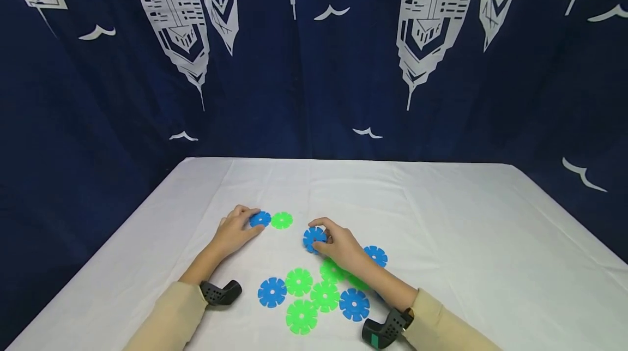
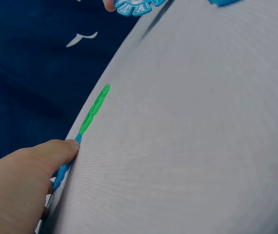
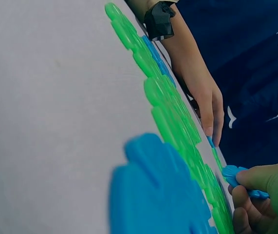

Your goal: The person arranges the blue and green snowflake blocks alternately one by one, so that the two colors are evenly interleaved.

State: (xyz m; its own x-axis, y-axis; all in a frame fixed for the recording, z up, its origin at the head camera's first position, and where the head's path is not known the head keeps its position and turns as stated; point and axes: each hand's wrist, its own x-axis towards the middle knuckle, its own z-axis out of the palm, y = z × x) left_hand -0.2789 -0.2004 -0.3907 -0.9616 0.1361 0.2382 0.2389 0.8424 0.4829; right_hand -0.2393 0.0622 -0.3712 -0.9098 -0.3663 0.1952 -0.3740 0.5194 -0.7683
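Note:
At the far left, my left hand (image 1: 235, 233) holds a blue notched plastic disc (image 1: 260, 219) flat on the table, thumb at one edge and fingers at the other. A green notched disc (image 1: 282, 220) lies edge to edge with it on the right. My right hand (image 1: 343, 244) pinches another blue notched disc (image 1: 313, 237) between thumb and fingers. That disc (image 2: 138, 6) is raised off the cloth in the left wrist view. The right wrist view also has my right hand (image 3: 265, 195) gripping its disc by the edge.
Nearer me lie several green discs (image 1: 301, 316), some touching or overlapping. Blue discs (image 1: 272, 292) lie around them, one (image 1: 375, 255) partly behind my right forearm. A white cloth covers the table (image 1: 466, 231); a dark blue printed curtain (image 1: 304, 78) hangs behind it.

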